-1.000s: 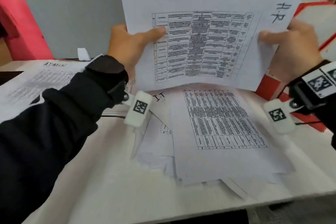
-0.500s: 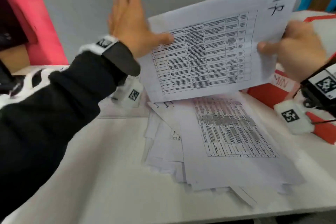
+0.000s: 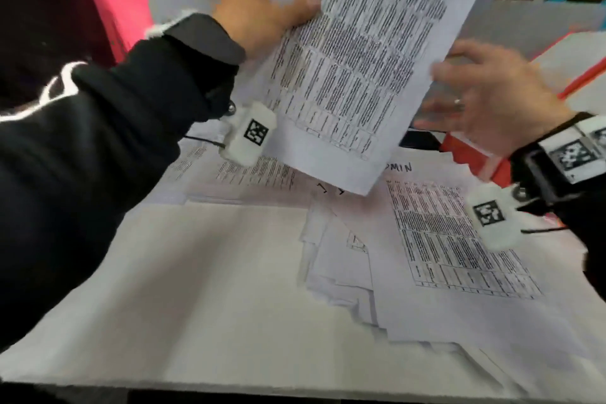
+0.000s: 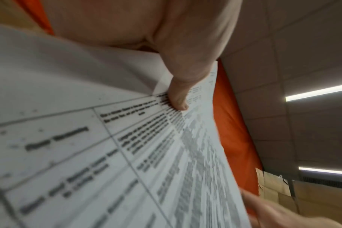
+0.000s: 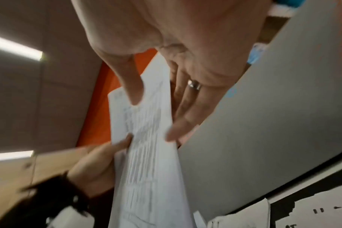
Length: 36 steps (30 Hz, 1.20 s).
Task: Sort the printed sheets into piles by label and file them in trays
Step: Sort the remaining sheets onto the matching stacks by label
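Observation:
My left hand (image 3: 262, 6) grips a printed sheet (image 3: 354, 59) with a table on it, thumb (image 4: 178, 98) pressed on the printed face. The sheet (image 4: 127, 154) hangs tilted, one short end down, above the desk. At the sheet's right edge is my right hand (image 3: 485, 98), blurred, with its fingers straight and spread. In the right wrist view its thumb lies in front of the sheet (image 5: 146, 154) and its fingers behind; no firm pinch shows. A loose pile of printed sheets (image 3: 426, 256) lies below on the white desk (image 3: 196, 289). Another pile (image 3: 262, 174), marked ADMIN, lies further back.
A red tray (image 3: 475, 154) stands at the right behind the piles, and another red-edged tray (image 3: 577, 75) sits beyond my right hand. A grey divider (image 3: 183, 0) closes the back of the desk. The desk's front edge (image 3: 229, 385) runs close to me.
The sheet has turned from level to standing on end and swung left. My left hand has gripped it again after opening; my right hand's fingers have straightened at its edge.

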Motion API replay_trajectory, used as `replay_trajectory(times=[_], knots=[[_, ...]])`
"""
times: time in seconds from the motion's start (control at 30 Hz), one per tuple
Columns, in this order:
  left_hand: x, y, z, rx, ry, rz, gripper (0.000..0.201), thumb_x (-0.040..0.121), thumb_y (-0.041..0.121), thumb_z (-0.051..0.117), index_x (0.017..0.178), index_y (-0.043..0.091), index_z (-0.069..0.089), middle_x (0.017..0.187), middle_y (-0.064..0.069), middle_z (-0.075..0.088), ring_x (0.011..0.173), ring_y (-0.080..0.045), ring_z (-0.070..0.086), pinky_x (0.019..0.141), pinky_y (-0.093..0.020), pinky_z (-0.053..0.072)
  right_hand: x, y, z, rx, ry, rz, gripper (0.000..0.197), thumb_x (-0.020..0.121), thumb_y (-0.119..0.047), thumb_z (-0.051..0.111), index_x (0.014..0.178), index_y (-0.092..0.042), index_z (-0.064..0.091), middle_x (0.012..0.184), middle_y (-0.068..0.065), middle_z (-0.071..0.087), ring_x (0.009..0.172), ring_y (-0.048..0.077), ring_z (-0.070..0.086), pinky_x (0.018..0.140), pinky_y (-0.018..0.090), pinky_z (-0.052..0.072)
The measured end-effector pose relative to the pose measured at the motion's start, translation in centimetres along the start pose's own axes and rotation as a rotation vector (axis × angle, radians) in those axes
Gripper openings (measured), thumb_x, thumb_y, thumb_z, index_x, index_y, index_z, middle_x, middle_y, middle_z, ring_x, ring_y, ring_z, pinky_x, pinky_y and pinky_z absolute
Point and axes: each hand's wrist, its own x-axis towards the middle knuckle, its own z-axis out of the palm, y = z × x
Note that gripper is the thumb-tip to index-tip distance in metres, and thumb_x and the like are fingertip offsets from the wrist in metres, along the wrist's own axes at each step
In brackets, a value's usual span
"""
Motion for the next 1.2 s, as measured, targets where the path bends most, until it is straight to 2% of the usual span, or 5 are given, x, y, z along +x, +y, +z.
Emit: replay_trajectory(times=[0.2, 0.5, 0.8, 0.97, 1.2], knots=[[-4.4, -0.1, 2.9, 0.271, 0.015, 0.026, 0.076, 0.095, 0.012, 0.059, 0.156, 0.03, 0.019, 0.106, 0.001, 0.06, 0.074, -0.021, 0.061, 0.07, -0.034, 0.046, 3.0, 1.4, 6.0, -0.181, 0.16, -0.028, 0.037, 0.089, 0.011, 0.06, 0.102, -0.024, 0.06, 0.105, 0.018, 0.073, 0.081, 0.039, 0.075, 0.045, 0.03, 0.054], [-6.5, -1.2, 2.5, 0.65, -0.162, -0.071, 0.047, 0.09, -0.002, 0.051, 0.133, 0.014, 0.06, 0.12, -0.019, 0.064, 0.116, -0.043, 0.058, 0.094, -0.045, 0.049, 4.2, 3.2, 10.3, -0.38, 0.04, 0.149, 0.034, 0.089, 0.01, 0.051, 0.081, -0.022, 0.058, 0.042, -0.007, 0.055, 0.033, 0.013, 0.052, 0.048, 0.042, 0.061], [-4.4, -7.0, -1.6, -0.018, -0.192, -0.113, 0.026, 0.089, 0.033, 0.076, 0.114, 0.032, 0.075, 0.121, 0.018, 0.07, 0.113, 0.009, 0.059, 0.101, -0.014, 0.041, 4.5, 3.5, 6.7, -0.128, 0.12, 0.028, 0.038, 0.097, 0.006, 0.061, 0.13, -0.013, 0.058, 0.116, 0.008, 0.073, 0.083, 0.019, 0.074, 0.053, 0.028, 0.057], [-4.3, -5.2, -0.3, 0.051, -0.177, -0.183, 0.024, 0.093, 0.011, 0.066, 0.111, 0.021, 0.078, 0.092, 0.019, 0.075, 0.106, -0.006, 0.041, 0.07, -0.019, 0.051, 4.9, 2.8, 6.0, -0.258, 0.218, -0.011, 0.039, 0.089, 0.011, 0.066, 0.118, -0.016, 0.066, 0.104, -0.002, 0.073, 0.082, 0.007, 0.07, 0.069, 0.029, 0.063], [-6.9, 1.3, 5.5, 0.589, -0.31, 0.027, 0.05, 0.072, 0.069, 0.066, 0.096, 0.026, 0.06, 0.096, 0.002, 0.048, 0.085, -0.028, 0.056, 0.069, -0.033, 0.042, 4.2, 1.0, 9.6, -0.15, 0.089, 0.01, 0.039, 0.077, 0.011, 0.056, 0.102, -0.019, 0.063, 0.097, 0.014, 0.073, 0.066, 0.032, 0.065, 0.048, 0.035, 0.053]])
